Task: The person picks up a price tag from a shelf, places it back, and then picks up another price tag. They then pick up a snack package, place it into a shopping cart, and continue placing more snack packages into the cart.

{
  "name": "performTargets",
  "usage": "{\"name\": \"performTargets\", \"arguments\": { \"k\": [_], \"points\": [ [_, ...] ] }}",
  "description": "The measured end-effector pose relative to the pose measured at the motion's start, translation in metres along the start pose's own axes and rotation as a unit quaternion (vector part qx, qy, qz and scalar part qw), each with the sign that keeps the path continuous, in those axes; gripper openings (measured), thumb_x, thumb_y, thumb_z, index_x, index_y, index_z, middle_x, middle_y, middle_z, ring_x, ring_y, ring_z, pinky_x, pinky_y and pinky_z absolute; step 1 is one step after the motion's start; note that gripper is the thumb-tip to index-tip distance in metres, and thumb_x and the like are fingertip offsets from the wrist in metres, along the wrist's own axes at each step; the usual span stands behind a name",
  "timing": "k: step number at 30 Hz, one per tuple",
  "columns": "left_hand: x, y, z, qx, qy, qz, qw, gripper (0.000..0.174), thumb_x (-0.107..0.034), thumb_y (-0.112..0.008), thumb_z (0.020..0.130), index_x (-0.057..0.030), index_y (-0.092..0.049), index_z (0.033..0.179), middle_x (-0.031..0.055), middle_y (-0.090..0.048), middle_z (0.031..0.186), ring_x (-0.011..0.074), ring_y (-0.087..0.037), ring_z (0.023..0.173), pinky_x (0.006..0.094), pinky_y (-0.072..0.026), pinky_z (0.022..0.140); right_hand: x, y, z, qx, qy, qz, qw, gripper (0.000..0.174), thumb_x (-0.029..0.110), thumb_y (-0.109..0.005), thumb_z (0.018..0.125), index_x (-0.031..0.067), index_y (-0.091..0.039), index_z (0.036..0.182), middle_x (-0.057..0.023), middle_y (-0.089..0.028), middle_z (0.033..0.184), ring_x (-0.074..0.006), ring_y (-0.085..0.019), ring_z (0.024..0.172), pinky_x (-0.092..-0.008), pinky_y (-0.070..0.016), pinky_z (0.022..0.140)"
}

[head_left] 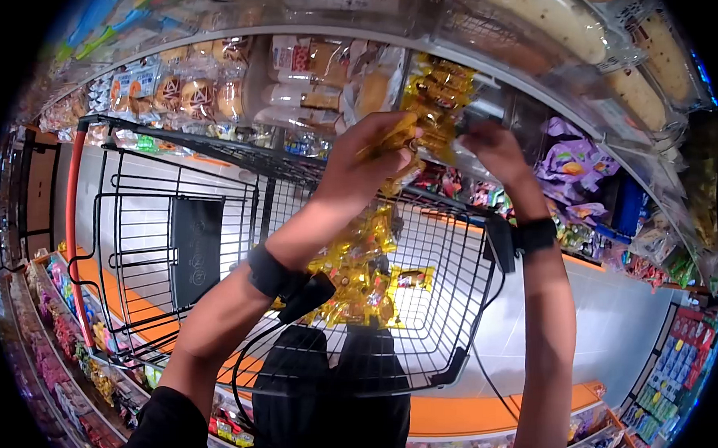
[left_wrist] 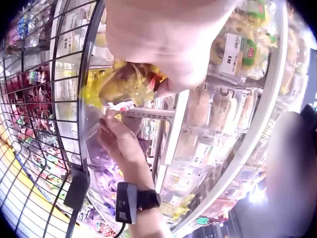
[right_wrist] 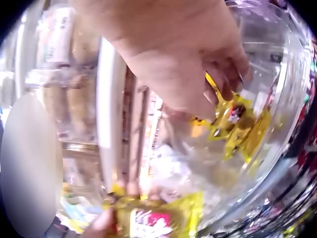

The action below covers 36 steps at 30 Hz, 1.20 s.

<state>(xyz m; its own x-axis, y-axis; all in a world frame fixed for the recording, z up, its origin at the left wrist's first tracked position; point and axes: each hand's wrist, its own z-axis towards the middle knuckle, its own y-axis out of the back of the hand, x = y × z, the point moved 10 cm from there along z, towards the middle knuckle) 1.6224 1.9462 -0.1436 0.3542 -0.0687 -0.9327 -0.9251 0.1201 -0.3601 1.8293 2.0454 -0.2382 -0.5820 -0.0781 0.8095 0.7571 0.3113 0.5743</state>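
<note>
The left hand (head_left: pixel 368 155) curls round yellow-wrapped snacks (head_left: pixel 399 138) above the cart's shelf-side edge; the left wrist view shows the same yellow packet (left_wrist: pixel 131 84) in its fingers. Beside it, the right hand (head_left: pixel 496 150) is over a clear bin (right_wrist: pixel 267 44). In the right wrist view the right hand (right_wrist: pixel 183 64) has its fingers bent down at yellow packets (right_wrist: pixel 237 119); whether it pinches one is hidden. More yellow packets (head_left: pixel 353 280) lie piled in the black wire cart (head_left: pixel 450 300).
Packaged breads (head_left: pixel 197 99) line the shelf left of the bin, with long loaves (head_left: pixel 534 16) on the shelf above. Purple packets (head_left: pixel 573 167) fill a compartment to the right. The cart's red handle (head_left: pixel 75 236) is at the left, and the person's dark-clothed legs (head_left: pixel 294 379) are below.
</note>
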Motion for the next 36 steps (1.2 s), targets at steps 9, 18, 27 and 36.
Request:
{"name": "performTargets", "arguments": {
  "k": [9,18,27,36],
  "points": [
    [0.018,0.002,0.023,-0.049,-0.015,0.069,0.996,0.035,0.003,-0.051,0.087,-0.0011,-0.052,0.122,0.0053,-0.062,0.102,0.0109,-0.058,0.095,0.0245,-0.0468,0.081,-0.079,-0.098,0.051,0.15,-0.067,-0.031,0.986,0.068,0.019,-0.077,0.072,0.0053,-0.044,0.13,-0.0097,-0.054,0.128,-0.0211,-0.051,0.117,-0.0293,-0.041,0.099],
    [0.003,-0.015,0.056,-0.072,-0.194,0.212,0.955,0.039,0.0,-0.048,0.092,-0.0025,-0.046,0.132,0.0099,-0.054,0.119,0.0148,-0.056,0.098,0.0273,-0.0456,0.084,-0.071,-0.085,0.052,0.097,-0.042,0.227,0.968,0.093,0.011,-0.077,0.076,0.0041,-0.013,0.144,-0.0155,-0.051,0.131,-0.0232,-0.049,0.121,-0.0322,-0.0418,0.098],
    [0.008,-0.036,0.075,0.008,-0.327,0.422,0.846,0.041,0.003,-0.049,0.089,-0.0045,-0.05,0.129,0.0198,-0.055,0.12,0.0353,-0.056,0.106,0.0364,-0.0449,0.09,-0.032,-0.062,0.036,0.137,0.018,0.114,0.984,0.076,0.013,-0.074,0.078,0.0031,-0.032,0.14,-0.0181,-0.059,0.121,-0.0288,-0.055,0.114,-0.0352,-0.0421,0.096],
    [0.034,-0.042,0.081,0.014,-0.299,0.549,0.781,0.039,0.001,-0.052,0.086,-0.0031,-0.05,0.125,0.0197,-0.057,0.113,0.0358,-0.059,0.098,0.041,-0.0499,0.083,-0.034,-0.07,0.036,0.268,-0.118,0.03,0.956,0.08,0.032,-0.077,0.077,0.0075,-0.034,0.141,-0.0169,-0.056,0.123,-0.0248,-0.058,0.106,-0.0344,-0.0521,0.079]
  ]
}}
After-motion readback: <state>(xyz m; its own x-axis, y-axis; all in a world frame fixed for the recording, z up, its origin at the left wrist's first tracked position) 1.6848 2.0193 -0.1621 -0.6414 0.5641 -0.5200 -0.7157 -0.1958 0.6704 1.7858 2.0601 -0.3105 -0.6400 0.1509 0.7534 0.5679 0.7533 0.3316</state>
